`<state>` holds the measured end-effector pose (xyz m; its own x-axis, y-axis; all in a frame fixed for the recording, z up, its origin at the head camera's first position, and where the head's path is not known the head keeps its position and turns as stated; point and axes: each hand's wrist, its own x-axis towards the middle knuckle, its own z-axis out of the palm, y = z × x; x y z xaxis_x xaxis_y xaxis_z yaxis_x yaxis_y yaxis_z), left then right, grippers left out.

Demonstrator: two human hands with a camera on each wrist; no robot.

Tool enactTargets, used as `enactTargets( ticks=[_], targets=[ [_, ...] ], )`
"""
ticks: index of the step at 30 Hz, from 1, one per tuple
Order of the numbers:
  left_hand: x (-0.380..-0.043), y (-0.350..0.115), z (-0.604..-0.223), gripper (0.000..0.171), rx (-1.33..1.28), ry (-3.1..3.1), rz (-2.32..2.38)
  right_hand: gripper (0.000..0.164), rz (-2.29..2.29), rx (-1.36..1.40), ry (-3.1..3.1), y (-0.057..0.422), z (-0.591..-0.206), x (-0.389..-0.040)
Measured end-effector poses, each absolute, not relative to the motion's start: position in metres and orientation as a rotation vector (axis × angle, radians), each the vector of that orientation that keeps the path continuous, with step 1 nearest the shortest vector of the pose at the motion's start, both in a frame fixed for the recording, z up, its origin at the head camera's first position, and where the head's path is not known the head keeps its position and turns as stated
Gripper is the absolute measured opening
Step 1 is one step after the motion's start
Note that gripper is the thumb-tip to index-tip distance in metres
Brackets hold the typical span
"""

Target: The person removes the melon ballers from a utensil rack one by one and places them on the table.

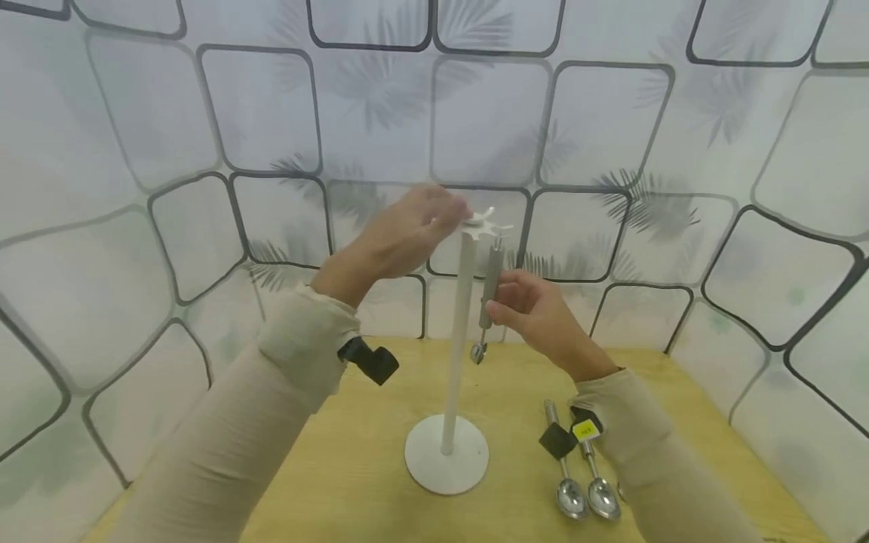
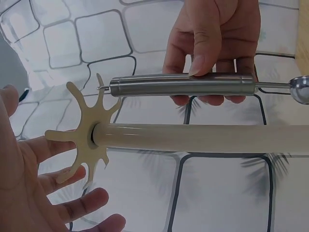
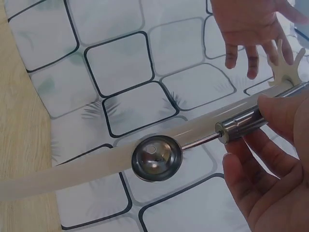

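Note:
A white utensil stand [image 1: 456, 354] rises from a round base, with a crown of hooks [image 2: 87, 130] on top. My right hand [image 1: 539, 313] pinches the steel handle of a melon baller [image 2: 181, 85] between thumb and fingers. The baller hangs beside the post, its small round scoop [image 3: 157, 158] lowest. Its end loop meets one hook; whether the hook passes through it I cannot tell. At the crown's other side is my left hand [image 1: 414, 230], fingers spread and loosely bent around the hooks, gripping nothing; contact with the crown is unclear.
Two metal spoons [image 1: 572, 498] lie on the wooden table [image 1: 353, 460] to the right, partly behind my right wrist camera and sleeve. Another bit of metal shows beside them. A patterned curtain [image 1: 380, 113] surrounds the table at the back and sides.

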<state>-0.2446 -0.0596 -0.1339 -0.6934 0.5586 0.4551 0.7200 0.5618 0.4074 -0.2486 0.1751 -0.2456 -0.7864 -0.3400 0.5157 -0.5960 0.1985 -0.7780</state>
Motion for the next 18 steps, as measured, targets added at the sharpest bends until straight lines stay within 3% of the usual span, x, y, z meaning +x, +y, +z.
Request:
enactTargets(
  ticks=[6,18],
  targets=[
    [-0.249,-0.058,-0.132,0.058,-1.121,-2.503,-0.815,0.025,1.588,0.899,-2.198,0.174,-0.240,-0.244],
    [-0.249,-0.059,-0.137,0.060,-1.075,-2.538,-0.886,0.029,1.619,0.802,-2.222,0.194,-0.239,-0.233]
  ],
)
